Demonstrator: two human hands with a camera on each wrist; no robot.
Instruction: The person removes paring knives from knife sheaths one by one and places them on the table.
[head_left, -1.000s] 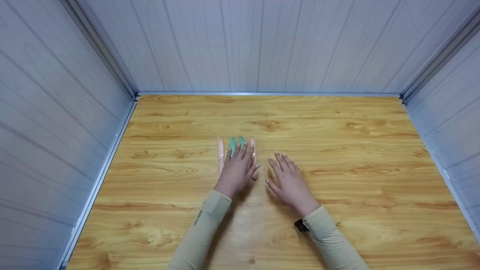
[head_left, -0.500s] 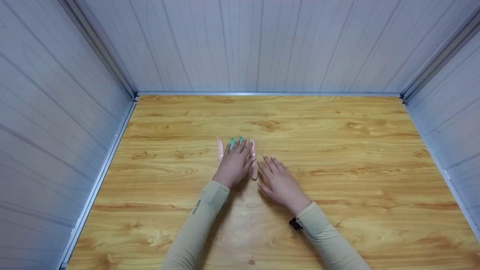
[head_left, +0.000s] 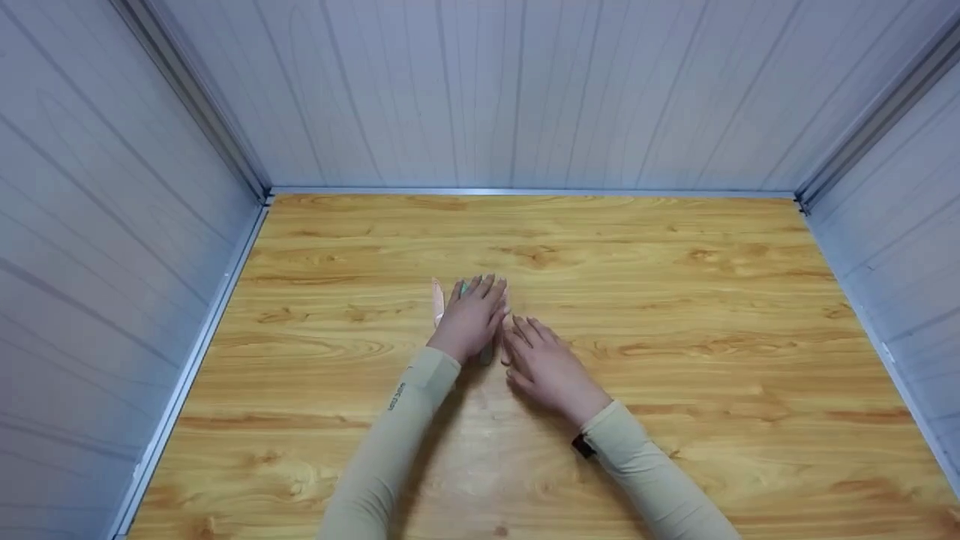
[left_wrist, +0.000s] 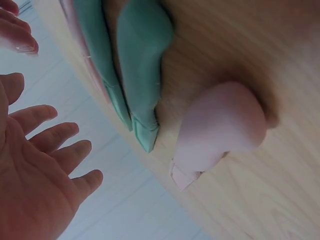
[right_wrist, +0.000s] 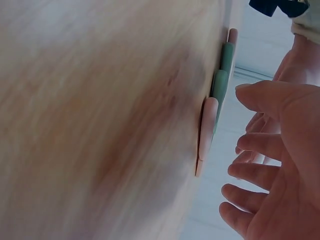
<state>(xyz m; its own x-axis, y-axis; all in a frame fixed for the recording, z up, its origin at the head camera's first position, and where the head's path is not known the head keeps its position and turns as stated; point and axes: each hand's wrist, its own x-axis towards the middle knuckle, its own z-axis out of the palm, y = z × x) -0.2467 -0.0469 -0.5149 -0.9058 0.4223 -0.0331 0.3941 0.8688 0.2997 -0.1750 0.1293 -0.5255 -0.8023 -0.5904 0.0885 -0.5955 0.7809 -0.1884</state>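
Observation:
A row of slim knives with bladelike tips lies on the wooden table: a left pink knife [head_left: 438, 300], two green ones and a right pink knife [head_left: 505, 351]. My left hand [head_left: 471, 319] spreads over the middle of the row, fingers extended, hiding most of the green knives. In the left wrist view a green knife [left_wrist: 142, 60] lies beside the other green one, and the pink knife [left_wrist: 220, 130] is apart from them. My right hand [head_left: 551, 371], fingers extended, is at the right pink knife, its fingertips by the handle. The right wrist view shows its palm [right_wrist: 285, 170] facing the row.
The wood-grain table [head_left: 675, 315] stretches around the row on all sides. Pale panelled walls [head_left: 480, 90] enclose it at the back, left and right, with a metal strip along the back edge. A dark band [head_left: 583, 446] sits at the right sleeve.
My right hand has moved left, up to the right pink knife. That knife and a green one now lie closer together. My left hand has stayed over the row.

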